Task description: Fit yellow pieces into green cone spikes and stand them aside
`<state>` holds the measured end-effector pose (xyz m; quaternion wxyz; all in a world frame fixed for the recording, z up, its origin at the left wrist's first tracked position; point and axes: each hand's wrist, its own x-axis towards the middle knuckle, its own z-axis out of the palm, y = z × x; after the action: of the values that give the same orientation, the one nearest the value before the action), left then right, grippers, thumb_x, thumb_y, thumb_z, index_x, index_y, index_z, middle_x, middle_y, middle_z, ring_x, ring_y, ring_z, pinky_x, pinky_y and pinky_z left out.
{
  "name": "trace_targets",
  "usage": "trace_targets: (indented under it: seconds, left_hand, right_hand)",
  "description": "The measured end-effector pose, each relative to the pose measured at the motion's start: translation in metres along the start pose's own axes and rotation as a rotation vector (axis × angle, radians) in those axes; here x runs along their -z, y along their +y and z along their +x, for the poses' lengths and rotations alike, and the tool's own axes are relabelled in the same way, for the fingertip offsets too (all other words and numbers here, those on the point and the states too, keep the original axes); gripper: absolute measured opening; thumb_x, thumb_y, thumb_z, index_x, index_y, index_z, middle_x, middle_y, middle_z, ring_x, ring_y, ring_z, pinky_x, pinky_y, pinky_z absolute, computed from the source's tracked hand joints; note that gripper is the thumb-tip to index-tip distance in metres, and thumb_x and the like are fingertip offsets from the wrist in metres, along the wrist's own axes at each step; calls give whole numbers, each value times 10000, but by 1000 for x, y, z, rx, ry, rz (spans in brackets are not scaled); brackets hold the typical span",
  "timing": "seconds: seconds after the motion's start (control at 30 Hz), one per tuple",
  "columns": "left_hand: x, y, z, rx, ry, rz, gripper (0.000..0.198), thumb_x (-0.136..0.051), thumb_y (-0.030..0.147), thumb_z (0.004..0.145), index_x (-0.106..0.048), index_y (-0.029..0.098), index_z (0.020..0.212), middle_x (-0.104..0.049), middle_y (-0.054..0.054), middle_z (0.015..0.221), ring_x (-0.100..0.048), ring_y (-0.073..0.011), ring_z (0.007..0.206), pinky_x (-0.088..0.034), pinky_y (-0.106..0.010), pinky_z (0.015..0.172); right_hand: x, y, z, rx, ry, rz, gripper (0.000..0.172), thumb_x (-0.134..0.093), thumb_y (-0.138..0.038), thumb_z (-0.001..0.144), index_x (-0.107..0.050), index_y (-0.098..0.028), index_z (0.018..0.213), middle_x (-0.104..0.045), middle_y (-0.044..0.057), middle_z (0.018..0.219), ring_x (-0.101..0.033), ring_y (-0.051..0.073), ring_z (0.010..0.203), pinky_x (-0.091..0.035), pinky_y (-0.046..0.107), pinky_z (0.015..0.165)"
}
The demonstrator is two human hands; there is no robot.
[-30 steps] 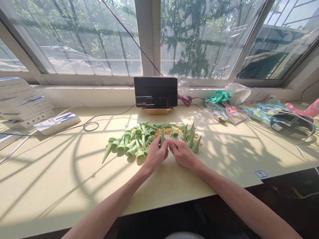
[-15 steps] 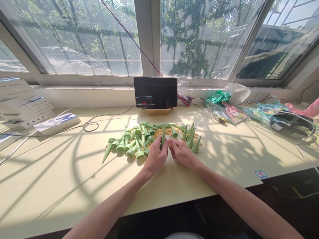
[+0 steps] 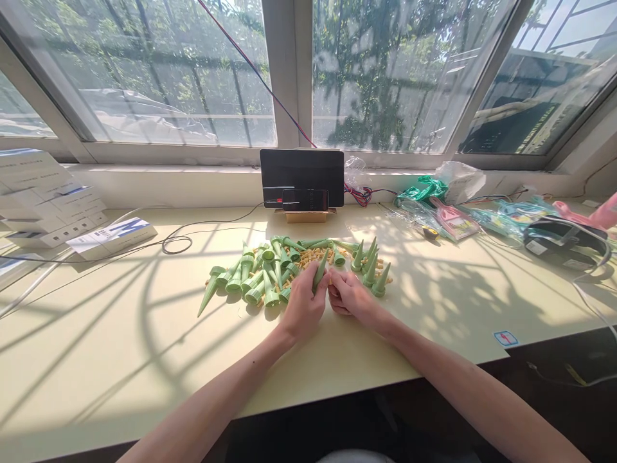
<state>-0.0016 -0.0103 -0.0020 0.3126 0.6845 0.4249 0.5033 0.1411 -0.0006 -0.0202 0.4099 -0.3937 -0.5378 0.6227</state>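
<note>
My left hand (image 3: 304, 301) is closed round a green plastic cone-shaped spike (image 3: 321, 270), whose point sticks up and leans right. Close beside it, my right hand (image 3: 351, 294) is in a pinch, its fingertips at the spike's lower end. A small yellowish bit shows between the fingertips, mostly hidden, probably one of the tan pegs. Behind the hands lies a pile of small tan pegs (image 3: 312, 255). To the left, many green spikes (image 3: 268, 289) lie heaped in various directions. Several more spikes (image 3: 380, 283) stand point up to the right of my right hand.
A black tablet (image 3: 303, 170) with a phone (image 3: 308, 200) before it leans on a stand at the back. White boxes (image 3: 113, 236) are stacked at the left, with cables (image 3: 176, 244) nearby. Plastic-wrapped items (image 3: 453, 215) and a black headset-like device (image 3: 563, 241) lie at the right.
The spike in my left hand has tipped from nearly upright to leaning right. My right hand has turned slightly, and a yellowish bit now shows at its fingertips.
</note>
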Motion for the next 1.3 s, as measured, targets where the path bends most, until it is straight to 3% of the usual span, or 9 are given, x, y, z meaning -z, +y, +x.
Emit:
trace_targets:
  seconds: [0.37, 0.73, 0.9, 1.0, 1.2, 1.3]
  left_hand:
    - [-1, -4, -1, -24, -23, 71, 211, -525, 327, 1001, -481, 233, 817, -597, 4, 764, -498, -167, 673, -393, -295, 700]
    - [-1, -10, -1, -76, -29, 117, 207, -505, 316, 1008, -464, 232, 824, -572, 20, 747, -472, -152, 656, -402, -288, 677]
    - [-1, -10, -1, -83, -12, 104, 222, -518, 311, 1003, -454, 228, 807, -554, 23, 716, -471, -139, 632, -406, -280, 649]
    - [-2, -10, 1, 6, -24, 19, 264, -524, 362, 1013, -445, 229, 799, -507, 34, 663, -463, -130, 594, -409, -268, 604]
    - [-1, -6, 4, 248, -82, -351, 472, -440, 641, 1016, -487, 221, 807, -486, 38, 625, -457, -112, 476, -372, -246, 444]
    - [0, -2, 5, 292, -85, -440, 484, -455, 638, 1013, -516, 203, 810, -493, 42, 578, -453, -99, 441, -373, -234, 441]
  right_hand:
    - [-1, -2, -1, 3, -31, 80, 639, -581, -782, 917, -341, -257, 645, -216, -92, 533, -144, 79, 445, -103, 254, 410]
    - [-2, -7, -3, -34, -18, 99, 589, -620, -651, 954, -345, -248, 624, -230, -96, 503, -149, 68, 433, -113, 233, 396]
    - [-4, -9, -3, -34, 1, 116, 610, -646, -704, 912, -358, -248, 626, -249, -98, 498, -159, 68, 427, -108, 233, 391]
    - [-3, -8, -2, -30, 23, 124, 660, -672, -784, 844, -354, -252, 618, -240, -101, 497, -169, 68, 423, -109, 239, 386]
    - [-1, -3, 1, -12, 15, 97, 716, -641, -883, 787, -373, -250, 584, -256, -93, 458, -190, 63, 395, -118, 254, 384]
    - [-1, -3, 0, 15, 2, 75, 715, -634, -885, 792, -389, -249, 577, -273, -87, 447, -202, 65, 389, -128, 260, 388]
